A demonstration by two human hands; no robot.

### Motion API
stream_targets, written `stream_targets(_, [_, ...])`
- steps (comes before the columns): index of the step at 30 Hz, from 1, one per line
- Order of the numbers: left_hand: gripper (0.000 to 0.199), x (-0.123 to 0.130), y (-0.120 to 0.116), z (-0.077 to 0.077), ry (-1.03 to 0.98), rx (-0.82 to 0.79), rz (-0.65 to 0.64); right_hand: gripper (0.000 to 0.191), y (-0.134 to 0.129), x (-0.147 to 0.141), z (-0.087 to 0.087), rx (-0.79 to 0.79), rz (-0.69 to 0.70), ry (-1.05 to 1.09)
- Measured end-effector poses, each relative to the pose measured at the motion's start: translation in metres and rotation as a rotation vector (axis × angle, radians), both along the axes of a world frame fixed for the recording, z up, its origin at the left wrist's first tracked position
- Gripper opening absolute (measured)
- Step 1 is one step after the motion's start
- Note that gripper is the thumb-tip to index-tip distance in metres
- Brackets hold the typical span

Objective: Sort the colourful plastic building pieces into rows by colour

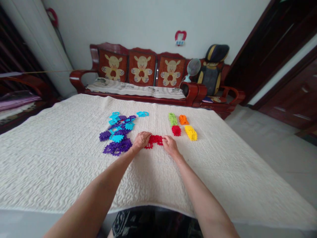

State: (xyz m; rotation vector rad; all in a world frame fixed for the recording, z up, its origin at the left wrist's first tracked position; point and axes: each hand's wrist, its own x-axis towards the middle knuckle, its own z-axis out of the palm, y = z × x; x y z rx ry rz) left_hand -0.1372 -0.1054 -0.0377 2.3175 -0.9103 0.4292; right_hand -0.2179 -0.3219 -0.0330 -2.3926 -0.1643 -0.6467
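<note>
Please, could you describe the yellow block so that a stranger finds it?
Find the cream cover before the wooden sofa. Right of the right hand, the yellow block lies nearer than the orange one. Among the blocks, only it is yellow.

No text, label, brand, number or sign can be read. Grey markings run over the pale seat cover (138, 89) and small blue squares sit on the wall frame (180, 32), perhaps printed, but too small and blurred to tell.
</note>
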Motion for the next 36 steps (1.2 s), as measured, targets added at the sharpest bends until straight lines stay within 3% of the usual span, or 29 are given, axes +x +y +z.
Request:
stream_targets(4, [0.029, -0.002, 0.001, -0.003, 0.006, -0.054, 0.059, 0.034, -0.007, -0.016, -0.004, 0.075, -0.096, -0.046])
stream_targets(7, [0.031, -0.013, 0.005, -0.005, -0.036, -0.093, 0.081, 0.039, -0.007, -0.022, -0.009, 0.021, -0.082, -0.072])
stream_targets(13, [0.038, -0.04, 0.011, -0.006, -0.094, -0.021, -0.064, 0.043, 0.002, -0.023, -0.008, -0.17, -0.03, -0.031])
stream_targets(25, [0.037, -0.045, -0.029, 0.007, 0.099, 0.043, 0.0, 0.048, 0.006, -0.027, -0.003, -0.114, -0.168, -0.062])
stream_targets(36, [0.023, -0.039, -0.016, 0.0, 0.017, -0.005, 0.105, 0.035, 0.006, -0.027, -0.001, -0.098, -0.183, -0.033])
